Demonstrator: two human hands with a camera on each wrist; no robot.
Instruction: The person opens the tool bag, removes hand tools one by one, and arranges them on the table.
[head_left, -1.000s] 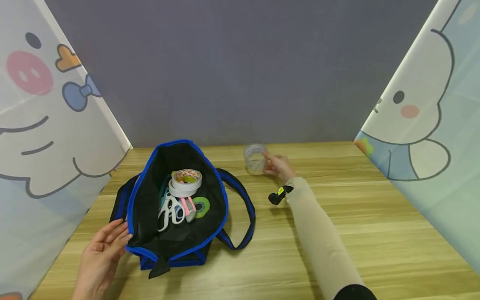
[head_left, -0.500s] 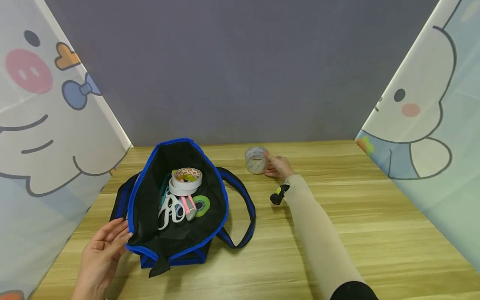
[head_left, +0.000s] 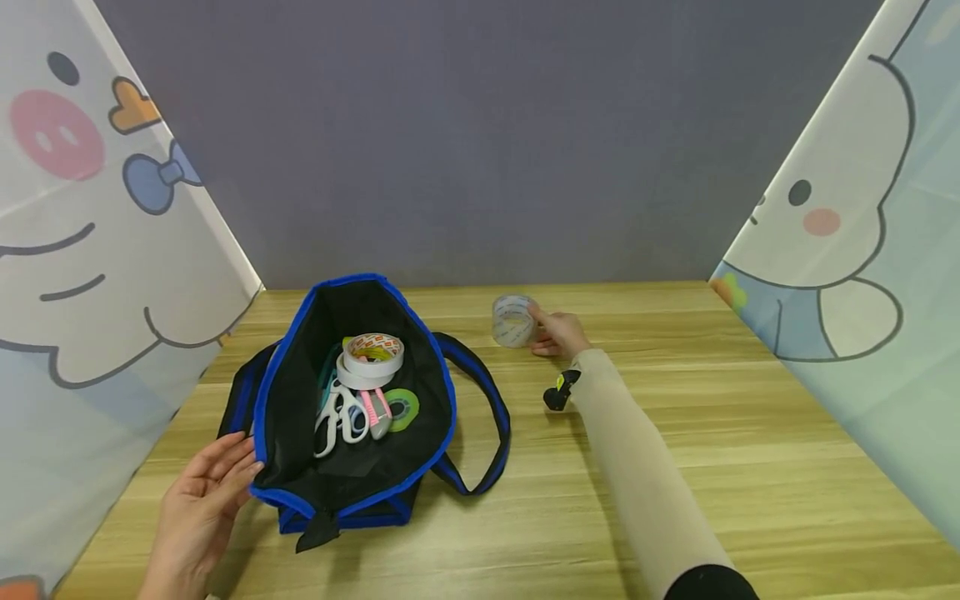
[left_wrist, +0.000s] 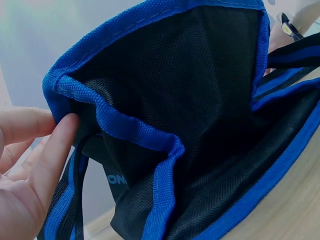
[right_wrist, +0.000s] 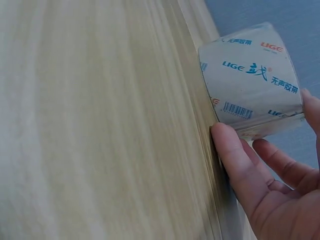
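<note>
A black bag with blue trim (head_left: 293, 400) stands wide-mouthed on the table. My left hand (head_left: 201, 508) pinches its left rim between thumb and fingers; the left wrist view shows the thumb (left_wrist: 59, 150) over the blue edging. Inside lie white-handled scissors (head_left: 330, 417), white tape rolls (head_left: 362, 379), a pink-and-grey cutter (head_left: 377, 414) and a green tape roll (head_left: 405, 409). At the back of the table, my right hand (head_left: 562, 334) holds a wide clear packing tape roll (head_left: 514, 337) by its right side. Blue print shows on the roll (right_wrist: 250, 75) in the right wrist view.
The bag's strap (head_left: 501, 417) loops onto the wooden table (head_left: 750, 433) at its right. A grey panel (head_left: 480, 150) rises behind the table, and printed cartoon sheets (head_left: 817, 275) stand at both sides. A black device (head_left: 558, 393) sits at my right wrist.
The tape roll has shifted very slightly right and turned a little in my right hand. My left hand still holds the bag's rim in the same place.
</note>
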